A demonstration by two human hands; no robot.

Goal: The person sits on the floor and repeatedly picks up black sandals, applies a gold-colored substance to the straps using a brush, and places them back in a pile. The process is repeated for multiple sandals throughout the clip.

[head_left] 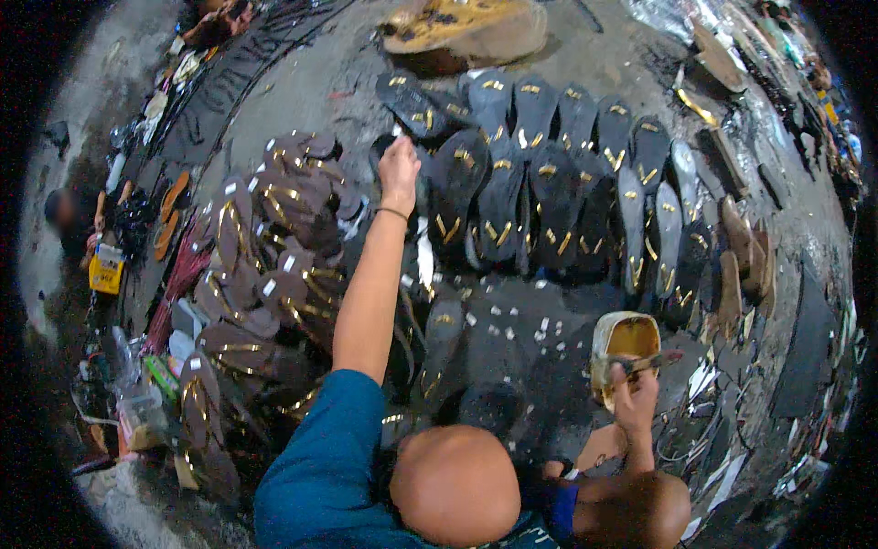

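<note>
My left hand (400, 172) is stretched far forward, its fingers closed beside a dark sole (380, 146); what sits between the fingertips is hidden. At the right, my right hand (634, 393) grips a brush (651, 360), held across the rim of a worn tub (599, 352) with yellowish-brown stuff inside. Black sandal soles (553, 197) with small gold-coloured strap pieces stand in rows in front of me. Left of my outstretched arm lies a heap of brown thong sandals (274, 284), some with gold straps and small white tags.
A stained wooden block (466, 37) stands at the far middle. Small white scraps (540, 334) litter the dark ground before my knees. Brown sole-shaped pieces (743, 256) and offcuts lie to the right. Far left are a yellow packet (106, 269) and orange sandals (169, 215).
</note>
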